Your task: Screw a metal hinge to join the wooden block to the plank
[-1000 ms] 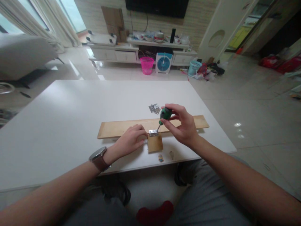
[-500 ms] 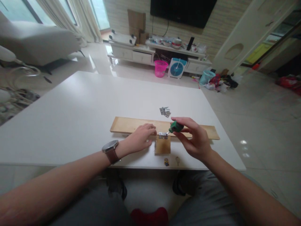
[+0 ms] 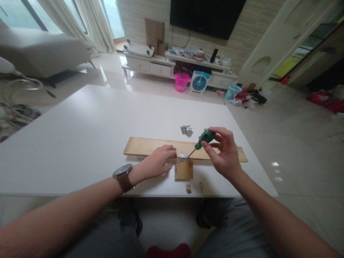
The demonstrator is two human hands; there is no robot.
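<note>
A long wooden board [image 3: 150,147] lies across the white table [image 3: 88,139]. A small wooden block [image 3: 184,170] sits against its near edge, joined by a small metal hinge [image 3: 184,156]. My left hand [image 3: 158,163], a watch on its wrist, rests on the board with its fingertips pressing beside the hinge. My right hand [image 3: 224,152] pinches a green-handled screwdriver [image 3: 203,138] tilted down to the left, its tip on the hinge.
Several spare hinges [image 3: 186,130] lie behind the board. Two small items [image 3: 194,187] sit at the table's near edge. Beyond the table are a pink basket [image 3: 181,81], a blue fan [image 3: 199,81] and a TV cabinet. A grey sofa stands at the left.
The view has shifted slightly. My right hand has raised the screwdriver handle and tilted it more upright to the right; the tip stays on the hinge. My left hand keeps its place.
</note>
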